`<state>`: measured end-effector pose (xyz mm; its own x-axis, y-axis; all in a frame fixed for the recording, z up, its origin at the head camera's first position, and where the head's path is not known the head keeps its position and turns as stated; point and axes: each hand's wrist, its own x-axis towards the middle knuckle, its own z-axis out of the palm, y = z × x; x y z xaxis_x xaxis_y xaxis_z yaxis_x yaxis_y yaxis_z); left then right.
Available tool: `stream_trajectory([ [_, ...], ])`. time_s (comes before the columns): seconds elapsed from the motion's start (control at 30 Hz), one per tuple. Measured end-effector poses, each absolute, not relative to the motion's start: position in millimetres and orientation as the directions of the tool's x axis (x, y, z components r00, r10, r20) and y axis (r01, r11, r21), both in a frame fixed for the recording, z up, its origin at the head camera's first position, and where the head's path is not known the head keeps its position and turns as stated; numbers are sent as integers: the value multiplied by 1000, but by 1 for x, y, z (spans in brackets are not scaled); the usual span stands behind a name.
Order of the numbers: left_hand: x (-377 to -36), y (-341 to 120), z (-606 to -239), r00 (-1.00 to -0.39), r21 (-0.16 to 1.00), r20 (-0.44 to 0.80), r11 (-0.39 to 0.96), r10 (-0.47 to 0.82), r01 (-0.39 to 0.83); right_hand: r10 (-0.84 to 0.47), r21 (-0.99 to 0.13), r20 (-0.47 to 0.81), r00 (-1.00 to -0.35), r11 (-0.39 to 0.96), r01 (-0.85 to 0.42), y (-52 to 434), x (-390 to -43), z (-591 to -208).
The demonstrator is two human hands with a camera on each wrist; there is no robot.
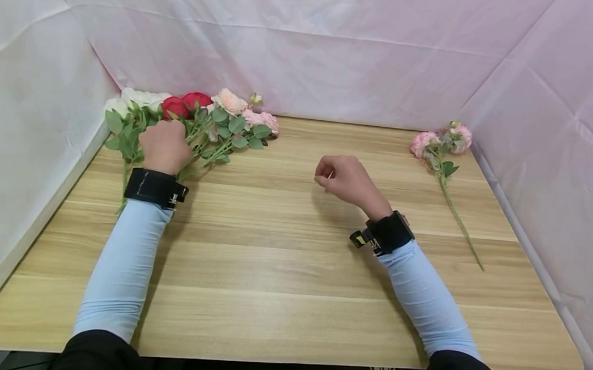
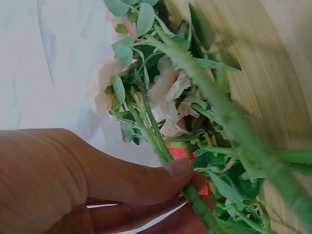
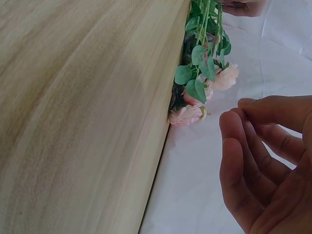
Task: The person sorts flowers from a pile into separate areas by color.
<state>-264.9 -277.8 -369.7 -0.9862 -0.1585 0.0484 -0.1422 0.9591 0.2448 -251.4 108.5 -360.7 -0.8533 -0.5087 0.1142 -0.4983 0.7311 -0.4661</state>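
My left hand (image 1: 166, 148) is over the bunch of flowers at the back left of the table. In the left wrist view its thumb and forefinger pinch a green flower stem (image 2: 158, 141), which runs up toward a pale peach flower (image 2: 103, 87). Red flowers (image 1: 175, 108), white flowers (image 1: 146, 98) and a peach flower (image 1: 229, 102) lie around and beyond that hand. My right hand (image 1: 348, 180) hovers over the middle of the table, fingers loosely bent and thumb close to the fingertips (image 3: 233, 122), with nothing between them.
A separate pink flower (image 1: 425, 142) with a long stem lies at the right side of the wooden table (image 1: 282, 295). Pink flowers (image 1: 263, 120) are at the right end of the left bunch. White cloth walls (image 1: 302, 64) border the back and both sides.
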Motion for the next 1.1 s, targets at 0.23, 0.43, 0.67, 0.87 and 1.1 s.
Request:
stream_trajectory([
  [0.23, -261, -276, -359, -983, 212, 32, 963, -179, -169, -510, -471, 115, -852, 727, -499, 109, -251, -362],
  [0.43, -259, -278, -353, -973, 217, 80, 957, -216, -195, -518, -462, 117, -848, 727, -508, 109, -252, -364],
  [0.67, -259, -280, -347, -957, 261, 160, 946, -240, -194, -516, -460, 108, -850, 732, -503, 109, -251, -362],
  [0.87, -250, -274, -332, -937, 291, 241, 940, -254, -180, -508, -468, 109, -854, 732, -495, 109, -250, -361],
  [1.1, -235, -266, -316, -896, 311, 351, 936, -273, -163, -507, -460, 107, -855, 738, -495, 109, -250, -361],
])
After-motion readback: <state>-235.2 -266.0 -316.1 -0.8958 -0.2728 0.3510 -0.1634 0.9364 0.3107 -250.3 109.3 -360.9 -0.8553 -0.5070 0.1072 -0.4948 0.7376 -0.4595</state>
